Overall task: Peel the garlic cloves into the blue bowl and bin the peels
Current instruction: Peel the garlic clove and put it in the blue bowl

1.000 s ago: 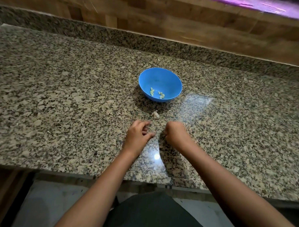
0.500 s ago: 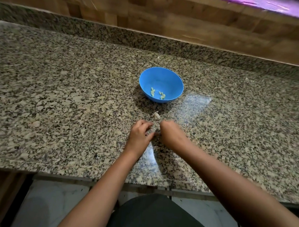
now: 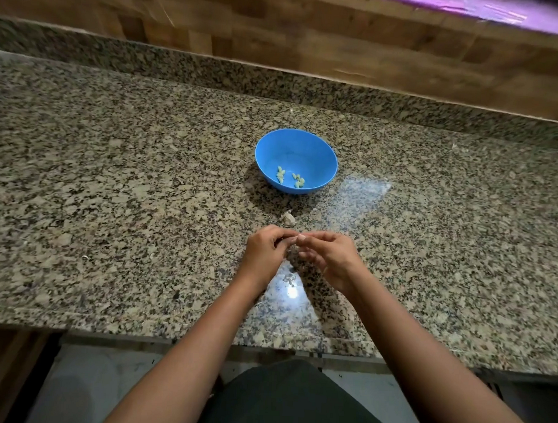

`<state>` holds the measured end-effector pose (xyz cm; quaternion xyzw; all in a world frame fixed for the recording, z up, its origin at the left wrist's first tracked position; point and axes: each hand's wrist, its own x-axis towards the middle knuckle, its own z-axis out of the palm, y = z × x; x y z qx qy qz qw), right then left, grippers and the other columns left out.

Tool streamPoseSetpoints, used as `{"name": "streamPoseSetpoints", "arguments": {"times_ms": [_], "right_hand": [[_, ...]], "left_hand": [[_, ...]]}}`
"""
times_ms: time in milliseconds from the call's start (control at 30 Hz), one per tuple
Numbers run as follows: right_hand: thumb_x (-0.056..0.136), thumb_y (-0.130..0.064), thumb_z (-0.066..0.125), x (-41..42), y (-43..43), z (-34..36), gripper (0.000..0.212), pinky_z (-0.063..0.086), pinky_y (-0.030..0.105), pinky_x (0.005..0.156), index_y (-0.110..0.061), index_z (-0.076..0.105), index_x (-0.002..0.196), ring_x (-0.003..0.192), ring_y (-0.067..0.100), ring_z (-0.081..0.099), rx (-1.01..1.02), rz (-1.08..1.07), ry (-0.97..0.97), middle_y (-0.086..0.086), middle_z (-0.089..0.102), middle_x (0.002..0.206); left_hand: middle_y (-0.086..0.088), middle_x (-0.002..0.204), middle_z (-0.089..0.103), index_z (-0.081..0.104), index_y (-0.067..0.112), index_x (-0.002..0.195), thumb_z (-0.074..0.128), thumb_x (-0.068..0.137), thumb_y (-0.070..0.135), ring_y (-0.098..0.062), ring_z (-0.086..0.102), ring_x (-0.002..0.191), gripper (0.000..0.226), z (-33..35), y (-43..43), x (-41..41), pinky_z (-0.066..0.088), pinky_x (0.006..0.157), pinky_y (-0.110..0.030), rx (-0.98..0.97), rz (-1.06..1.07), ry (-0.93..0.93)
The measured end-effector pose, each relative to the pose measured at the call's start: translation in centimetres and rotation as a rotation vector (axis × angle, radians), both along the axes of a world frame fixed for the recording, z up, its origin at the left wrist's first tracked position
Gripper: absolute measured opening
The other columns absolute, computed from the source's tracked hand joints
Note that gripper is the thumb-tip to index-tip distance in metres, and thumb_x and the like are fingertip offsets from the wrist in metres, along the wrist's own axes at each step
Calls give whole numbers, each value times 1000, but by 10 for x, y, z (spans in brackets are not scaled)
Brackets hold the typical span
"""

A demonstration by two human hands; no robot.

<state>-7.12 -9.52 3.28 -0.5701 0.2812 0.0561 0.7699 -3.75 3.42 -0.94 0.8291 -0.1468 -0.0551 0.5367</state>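
Observation:
A blue bowl (image 3: 318, 155) stands on the granite counter with several pale peeled cloves (image 3: 290, 177) lying in its bottom. One unpeeled garlic piece (image 3: 288, 218) lies on the counter just in front of the bowl. Nearer to me, my left hand (image 3: 264, 252) and my right hand (image 3: 328, 256) meet fingertip to fingertip a little above the counter. Together they pinch a small garlic clove (image 3: 295, 240), which the fingers mostly hide. A few bits of peel (image 3: 289, 278) lie on the counter below the hands.
The granite counter (image 3: 111, 204) runs left and right, with a raised granite lip and a wooden wall behind it. Its front edge (image 3: 265, 343) is close to my body. No bin is in view.
My hands have lifted off the counter and come together, fingertips now pinching a clove between them. The camera has shifted a little; bowl and loose garlic piece have stayed put.

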Motion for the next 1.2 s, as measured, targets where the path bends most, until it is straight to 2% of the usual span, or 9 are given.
{"name": "streamPoseSetpoints", "arguments": {"times_ms": [233,367,467,600,733,833,1000,1100,1200], "right_hand": [[82,6,60,2,-11,5,3,53,20,54,6,63,82,61,18,60,-91,15,64,14,63,75],[80,-3,69,2,-17,3,5,53,28,61,-3,66,76,64,19,62,-505,160,117,15,69,78],[78,-4,72,4,-19,0,6,55,30,61,-2,66,77,61,16,62,-633,208,141,12,68,73],[77,-5,72,1,-22,-6,7,56,26,58,-3,66,77,63,15,65,-733,273,145,11,69,76],[78,-9,73,0,-19,-10,8,56,37,74,-9,66,73,77,21,67,-911,321,143,8,69,78],[82,-3,66,2,-13,-5,4,53,27,69,-7,67,79,77,16,62,-1033,420,128,5,66,81],[82,-1,63,0,-1,-4,8,47,26,66,-6,59,76,76,18,55,-1271,555,17,3,57,80],[82,0,63,-1,-5,-3,5,49,26,67,-5,63,79,74,16,56,-1180,495,50,3,59,78],[84,-4,64,-11,-14,-6,3,51,22,61,-1,66,83,67,15,60,-706,240,109,7,65,76]], "left_hand": [[-3,104,64,68,9,108,57,90,6,-14,60,95,21,6,-10,1,53,87,-30,9,-70,-43],[-2,128,53,54,14,129,52,94,28,-12,44,121,37,-8,-4,-4,33,103,-21,316,-204,-155],[-2,138,48,48,13,134,44,94,41,-15,36,132,49,-18,3,-11,25,111,-28,471,-265,-254],[-3,142,45,47,13,136,37,92,49,-17,33,136,57,-21,8,-15,21,112,-29,530,-276,-302],[-4,143,45,46,12,136,42,94,46,-18,34,136,54,-22,9,-16,19,112,-27,525,-262,-323],[-3,143,44,45,12,137,43,95,44,-17,33,137,53,-24,9,-15,17,112,-26,515,-256,-330],[-1,145,42,44,14,138,43,96,42,-16,30,138,51,-27,8,-14,16,113,-26,545,-264,-334],[-2,138,49,51,13,132,45,96,36,-17,36,133,43,-25,6,-14,21,110,-26,479,-238,-297],[-1,121,58,59,11,121,48,96,27,-14,46,118,31,-18,1,-14,30,101,-21,326,-181,-217]]}}
